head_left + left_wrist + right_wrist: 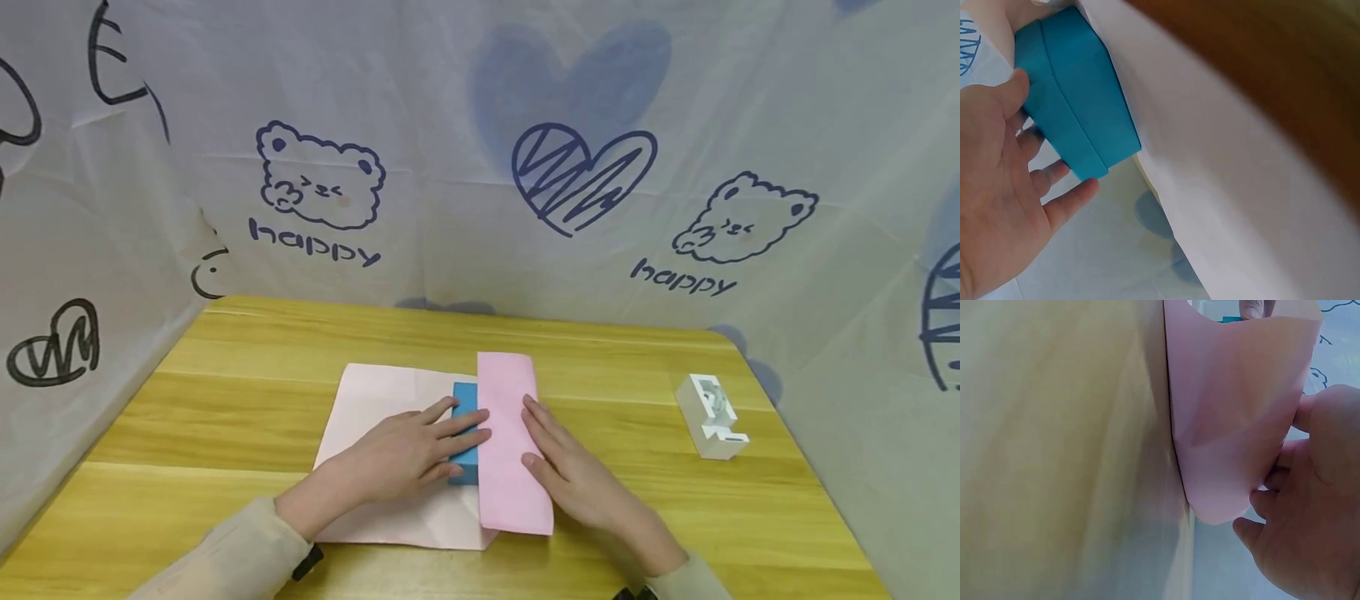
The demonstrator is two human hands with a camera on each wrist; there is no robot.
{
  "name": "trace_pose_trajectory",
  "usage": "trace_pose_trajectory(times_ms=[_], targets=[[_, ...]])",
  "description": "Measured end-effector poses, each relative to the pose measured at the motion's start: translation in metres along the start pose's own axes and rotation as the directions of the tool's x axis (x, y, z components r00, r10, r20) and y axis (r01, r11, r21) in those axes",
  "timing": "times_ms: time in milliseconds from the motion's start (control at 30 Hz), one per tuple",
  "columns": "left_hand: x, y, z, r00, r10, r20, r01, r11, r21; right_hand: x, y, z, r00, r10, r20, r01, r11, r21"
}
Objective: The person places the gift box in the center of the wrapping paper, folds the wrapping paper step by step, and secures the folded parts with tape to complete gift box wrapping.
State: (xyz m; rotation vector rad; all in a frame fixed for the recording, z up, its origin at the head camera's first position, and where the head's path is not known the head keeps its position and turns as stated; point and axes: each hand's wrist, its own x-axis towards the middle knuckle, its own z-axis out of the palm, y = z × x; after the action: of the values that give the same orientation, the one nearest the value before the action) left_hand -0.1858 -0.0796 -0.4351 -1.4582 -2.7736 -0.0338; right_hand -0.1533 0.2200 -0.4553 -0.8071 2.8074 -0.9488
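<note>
A sheet of pink paper (514, 450) lies on the table, its right part folded over toward the left so the deeper pink face shows. On the paler inner side (375, 392) sits a blue box (467, 457), partly covered by the fold. My left hand (397, 454) rests across the box with its fingers spread, two fingertips reaching the fold's edge. In the left wrist view the blue box (1079, 94) stands beside the left fingers. My right hand (573, 475) touches the folded flap from the right, fingers extended. The right wrist view shows the paper (1235, 412) curving up in a rounded bend.
A white block-like object (708, 417) with a recessed top stands at the table's right. The wooden table (247, 400) ends at a white cloth (450, 208) printed with bears and hearts, which hangs behind and at both sides.
</note>
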Motion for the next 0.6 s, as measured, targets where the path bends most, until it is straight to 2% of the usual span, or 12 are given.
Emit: trace_pose_trajectory(times_ms=[200, 333, 500, 600], targets=[[0.004, -0.003, -0.002, 0.999, -0.041, 0.019, 0.041, 0.999, 0.006, 0.011, 0.002, -0.002, 1.0, 0.012, 0.016, -0.012, 1.0, 0.018], [0.007, -0.006, -0.002, 0.998, -0.059, 0.035, 0.061, 0.997, -0.052, 0.015, 0.004, -0.003, 1.0, 0.012, -0.004, -0.012, 0.999, 0.03], [0.007, -0.007, -0.003, 0.995, -0.083, 0.047, 0.09, 0.984, -0.156, 0.017, 0.009, -0.005, 0.995, 0.046, -0.085, -0.038, 0.994, 0.1], [0.007, -0.006, -0.003, 0.995, -0.094, 0.046, 0.1, 0.979, -0.177, 0.02, 0.014, -0.007, 0.985, 0.093, -0.144, -0.07, 0.986, 0.154]])
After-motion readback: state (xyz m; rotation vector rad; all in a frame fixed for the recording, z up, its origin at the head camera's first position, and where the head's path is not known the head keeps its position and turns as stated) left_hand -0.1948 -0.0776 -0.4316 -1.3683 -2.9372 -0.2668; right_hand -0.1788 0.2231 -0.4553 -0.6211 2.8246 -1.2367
